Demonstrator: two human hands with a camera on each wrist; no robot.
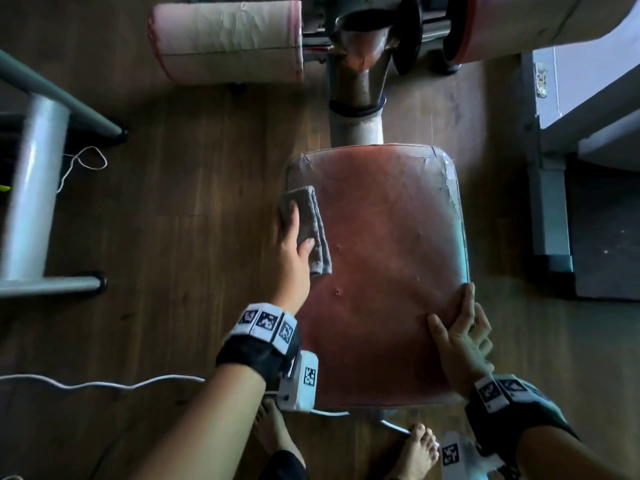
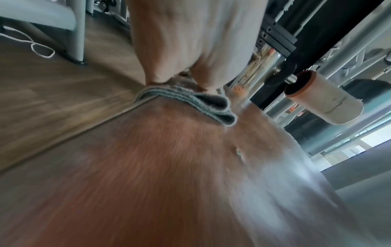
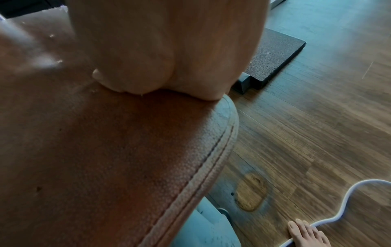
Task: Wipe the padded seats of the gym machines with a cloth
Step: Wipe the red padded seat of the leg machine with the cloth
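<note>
Seen from above, a worn reddish padded seat [image 1: 377, 271] fills the middle of the head view, standing on a metal post [image 1: 356, 126] that rises toward 12 o'clock.

At the seat's 9 o'clock edge, the left hand [image 1: 292, 251] lies flat on a folded grey cloth [image 1: 311, 230], fingers stretched out over it and the thumb pressing on its inner side. The hand pushes the cloth down rather than gripping it, probably so the whole fold rubs the vinyl as it travels. The cloth overlaps the seat's left border, so this looks like a pass along that edge; most of the surface toward 3 o'clock appears yet to be covered.

At about 5 o'clock, the right hand [image 1: 459, 337] rests on the seat's near right corner, thumb on top and fingers draped loosely over the rim, holding nothing else. It likely steadies the seat against the wiping push.

The left wrist view alone shows the cloth's stacked layers [image 2: 190, 100] squeezed under the fingertips [image 2: 156, 75], and a pale foam roller [image 2: 323, 98] at 2 o'clock. The right wrist view alone shows the piped seam [image 3: 203, 167] along the seat edge, a dark rubber mat [image 3: 275, 55] on the wooden floor [image 3: 317, 133], and a white cable [image 3: 342, 212] beside a bare foot [image 3: 306, 234].
</note>
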